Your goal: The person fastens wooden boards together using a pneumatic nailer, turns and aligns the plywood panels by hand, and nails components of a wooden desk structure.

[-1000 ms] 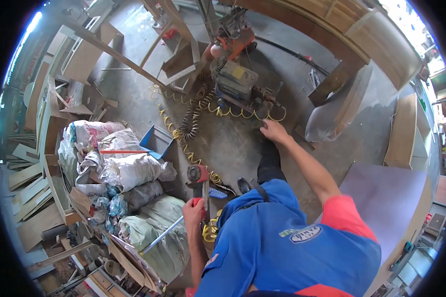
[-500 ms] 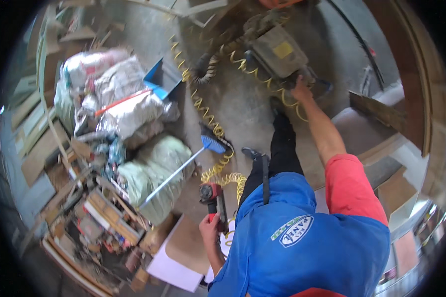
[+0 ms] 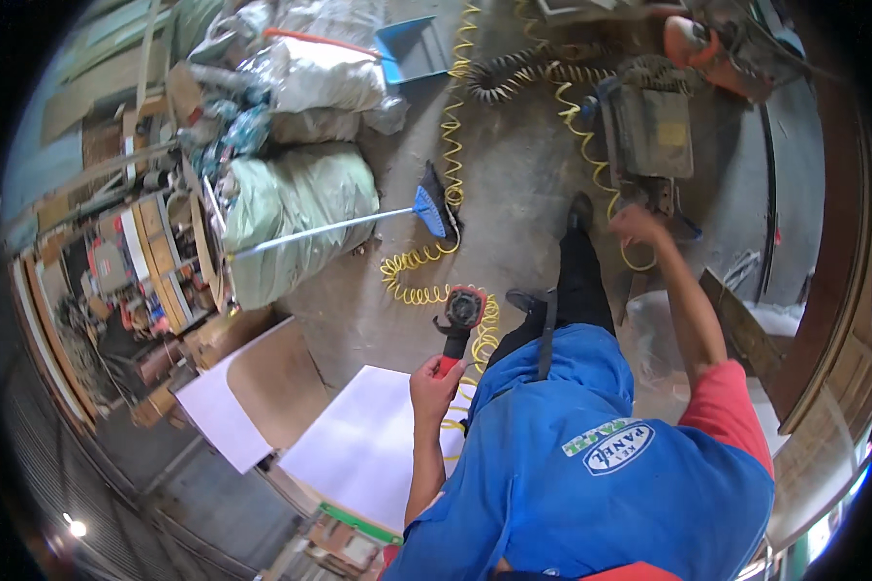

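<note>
My left hand grips the red handle of a red-and-black nail gun, held upright beside my left hip. A yellow coiled air hose runs close behind the tool. My right arm reaches forward, and my right hand is closed with its fingers curled; what they hold, if anything, is hidden. Just beyond that hand stands a dusty grey boxy machine with a yellow label. The hand looks apart from the machine's near end.
A blue broom leans across a pale green sack, with a blue dustpan farther off. White panels lie at my left. Scrap wood crowds the far left. An orange machine stands at the far right.
My right hand has come away from the grey machine's near end. The nail gun is raised and turned, its round end now toward me. My view has shifted, bringing more white panel into sight.
</note>
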